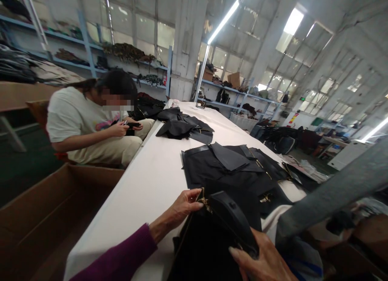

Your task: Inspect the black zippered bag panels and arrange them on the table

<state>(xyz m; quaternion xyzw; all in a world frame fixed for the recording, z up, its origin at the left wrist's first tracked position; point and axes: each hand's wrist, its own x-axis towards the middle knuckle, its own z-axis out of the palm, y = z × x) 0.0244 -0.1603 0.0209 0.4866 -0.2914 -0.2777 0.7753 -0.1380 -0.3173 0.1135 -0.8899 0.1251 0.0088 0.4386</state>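
The left grip (182,210) is narrow: finger and thumb pinch a gold fitting (204,201) at the upper edge of a black bag (209,242). The right grip (266,256) is closed around the lower end of a curved black strap (232,212), thumb on the near side. The strap arches between the two grips, its upper end just beside the fitting.

Take the bag as the centre of the dial, twelve being straight ahead. It is at the near end of the white worktop (139,192), with the left grip at ten o'clock and the right grip at four. A purple sleeve (121,256) runs in from eight.

At twelve, just beyond the bag, black pieces (197,163) lie overlapped, gold zips among them; a second gold fitting (265,198) shows at about one. Farther out, between eleven and twelve, lies a black heap (182,125).

An open carton (100,176) stands at nine to ten, beside the worktop. A seated co-worker (69,119) at ten holds a small dark thing in both hands. A grey post (330,196) slants across at two to three. Blue shelves (66,36) line the far wall.
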